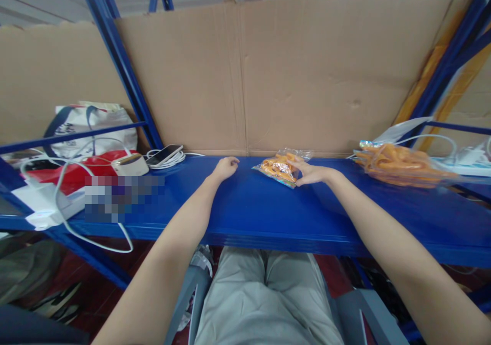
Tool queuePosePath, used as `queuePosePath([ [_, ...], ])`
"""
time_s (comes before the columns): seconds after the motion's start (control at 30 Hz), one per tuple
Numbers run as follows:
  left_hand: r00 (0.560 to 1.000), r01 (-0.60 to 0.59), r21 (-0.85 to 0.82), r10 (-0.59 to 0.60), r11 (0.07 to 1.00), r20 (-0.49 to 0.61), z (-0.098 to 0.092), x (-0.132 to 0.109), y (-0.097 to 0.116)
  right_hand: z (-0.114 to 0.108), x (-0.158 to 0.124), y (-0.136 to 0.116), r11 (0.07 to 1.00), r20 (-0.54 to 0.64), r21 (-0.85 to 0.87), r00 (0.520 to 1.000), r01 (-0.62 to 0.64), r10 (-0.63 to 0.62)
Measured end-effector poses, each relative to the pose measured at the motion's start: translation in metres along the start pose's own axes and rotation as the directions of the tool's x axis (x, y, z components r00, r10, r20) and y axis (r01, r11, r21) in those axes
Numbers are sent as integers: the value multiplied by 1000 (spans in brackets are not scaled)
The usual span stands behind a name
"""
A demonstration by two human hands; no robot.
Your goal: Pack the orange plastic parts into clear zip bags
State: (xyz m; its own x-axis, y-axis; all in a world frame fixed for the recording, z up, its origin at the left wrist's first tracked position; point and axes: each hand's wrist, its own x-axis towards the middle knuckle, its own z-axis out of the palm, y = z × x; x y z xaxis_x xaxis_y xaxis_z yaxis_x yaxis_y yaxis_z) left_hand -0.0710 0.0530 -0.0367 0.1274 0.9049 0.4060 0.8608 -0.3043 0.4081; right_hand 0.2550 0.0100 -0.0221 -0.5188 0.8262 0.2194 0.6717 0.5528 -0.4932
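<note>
A clear plastic bag with orange contents [279,168] lies on the blue shelf [245,207], a little right of the middle. My right hand [310,172] is at the bag's right side, its fingers curved over the edge and the thumb apart below, gripping it. To the left of the bag, my left hand [227,168] rests on the shelf with its fingers curled together, apart from the bag. Nothing shows in it, though the inside of the hand is hidden.
More bagged orange items [399,166] lie at the right. At the left are a phone [165,155] on a coiled white cable, a power bank [130,165], red cloth, chargers and a white bag [95,130]. A cardboard panel [299,73] stands behind, between blue posts.
</note>
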Motion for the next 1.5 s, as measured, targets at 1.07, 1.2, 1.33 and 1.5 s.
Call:
queuePosePath([
  [1.07, 919, -394, -141, 384, 908, -93, 23, 4, 61, 3, 1, 2, 996, 68, -24, 994, 83, -82],
  [1.2, 931, -334, -188, 293, 924, -217, 15, 2, 64, 9, 7, 2, 981, -99, -120, 981, 155, -167],
  [1.33, 916, -345, -223, 275, 912, -292, 13, -1, 70, 8, 12, 0, 966, -292, -206, 932, 159, -216],
  [1.5, 919, -360, -305, 277, 882, -282, 14, -1, 73, 3, 8, -6, 944, -416, -316, 881, 90, -223],
])
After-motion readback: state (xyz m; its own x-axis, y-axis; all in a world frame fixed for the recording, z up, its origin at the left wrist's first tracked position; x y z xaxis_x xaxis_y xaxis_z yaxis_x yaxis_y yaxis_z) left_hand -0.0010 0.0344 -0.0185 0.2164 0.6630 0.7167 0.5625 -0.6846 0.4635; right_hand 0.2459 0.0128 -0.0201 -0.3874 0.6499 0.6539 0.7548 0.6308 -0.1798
